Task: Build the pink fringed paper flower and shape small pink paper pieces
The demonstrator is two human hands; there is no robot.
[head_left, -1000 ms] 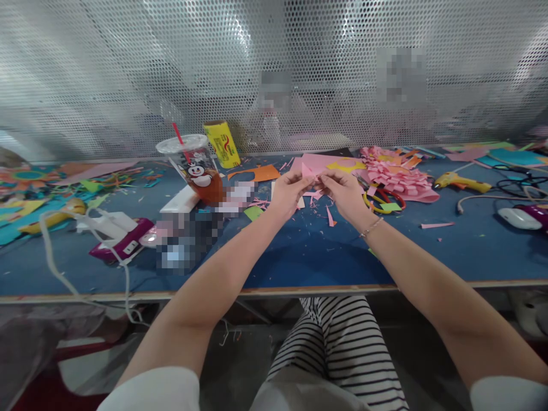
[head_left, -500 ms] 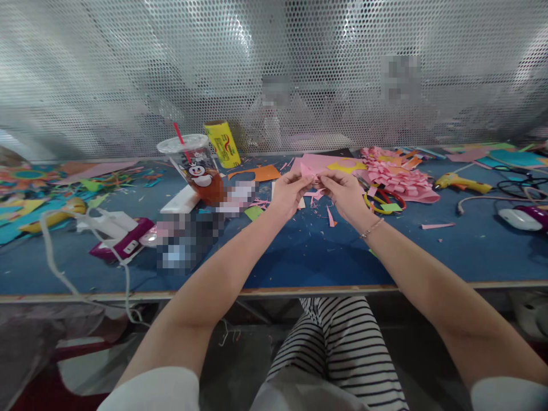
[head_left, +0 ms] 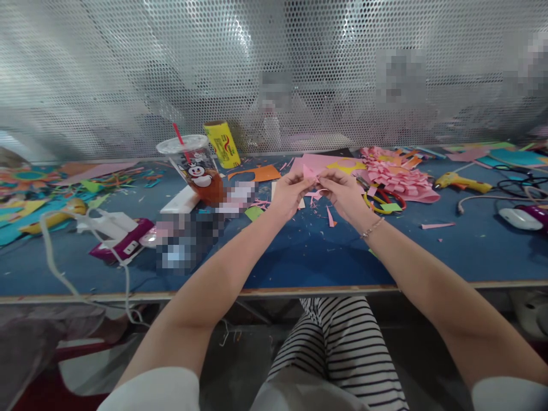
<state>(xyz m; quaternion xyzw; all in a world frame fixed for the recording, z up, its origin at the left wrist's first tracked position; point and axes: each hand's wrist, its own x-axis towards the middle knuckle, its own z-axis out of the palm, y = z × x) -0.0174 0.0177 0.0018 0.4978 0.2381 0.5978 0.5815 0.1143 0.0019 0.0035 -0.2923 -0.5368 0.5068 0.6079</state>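
A small piece of pink paper [head_left: 309,173] is pinched between my two hands above the blue table [head_left: 317,257]. My left hand [head_left: 289,194] has its fingertips closed on the paper's left side. On the right edge, my right hand [head_left: 341,191] grips it, fingers bent and a bracelet at the wrist. The paper rises to a point over my fingertips; its lower part is hidden by them. Just beyond my hands lies a pink paper sheet [head_left: 299,162]. Scissors [head_left: 391,198] with red and yellow handles rest right of my right hand.
A drink cup with a straw [head_left: 201,171] and a yellow can [head_left: 222,144] stand at left. Fringed pink paper [head_left: 402,174] lies at right, near a yellow glue gun [head_left: 462,182]. Another glue gun [head_left: 60,216] and a purple power strip [head_left: 122,240] with cables sit left. Perforated metal [head_left: 325,74] backs the table.
My fingers have shifted slightly on the pink paper, and its point stands a little differently. Both hands stay in nearly the same place; the other things on the table have not moved.
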